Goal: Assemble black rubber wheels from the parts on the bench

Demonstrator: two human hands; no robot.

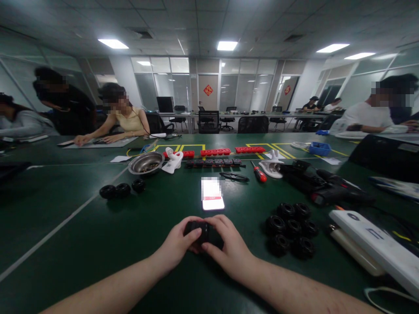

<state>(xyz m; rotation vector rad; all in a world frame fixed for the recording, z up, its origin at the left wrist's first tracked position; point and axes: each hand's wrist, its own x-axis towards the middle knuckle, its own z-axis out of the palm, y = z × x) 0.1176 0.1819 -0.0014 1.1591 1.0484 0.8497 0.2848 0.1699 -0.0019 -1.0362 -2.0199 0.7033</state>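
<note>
My left hand [178, 244] and my right hand [229, 248] meet at the middle of the dark green table [98, 235]. Both are closed around one small black wheel-like part [199, 231], which shows between the fingers. A pile of several similar black wheels [291, 229] lies just right of my right hand. Three more black wheels [122, 189] sit in a row to the far left. A lit phone [212, 194] lies flat just beyond my hands.
Beyond the phone lie a metal bowl [146, 163], a white clip-like tool [173, 160], red and black part strips [214, 152], a red-handled screwdriver [259, 173], glasses [234, 176] and a black power drill [322, 185]. White boxes [376, 244] lie at right. Other people sit along the far sides.
</note>
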